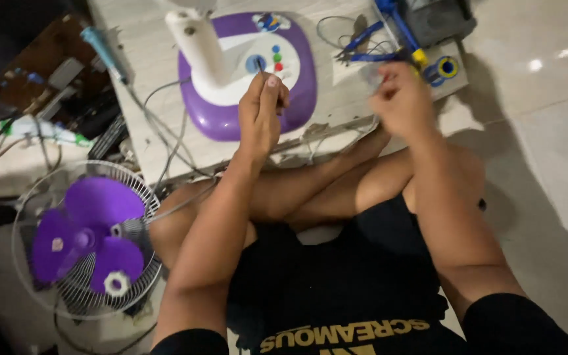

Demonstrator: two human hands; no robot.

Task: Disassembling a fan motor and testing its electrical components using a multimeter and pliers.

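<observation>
Left hand (pixel 261 108) pinching thin tool, tip on purple fan base (pixel 231 121). Right hand (pixel 402 98) curled shut near blue pliers (pixel 369 46); blurry, grip unclear.

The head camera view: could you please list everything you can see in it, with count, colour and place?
fan base: one, purple and white, on the low table, middle top
coloured buttons: a few, blue, green, red, on the fan base
white post: one, rising from the fan base
low table: one, pale wood, top centre
fan blades: one set, purple, in a wire guard, lower left floor
wire guard: one, grey-white, lower left
pliers: blue-handled, count unclear, table top right
circuit board: one, brown, top left
wires: several, grey, left of the table
left hand: holds a thin tool on the fan base
right hand: closed, blurred, near the pliers
</observation>
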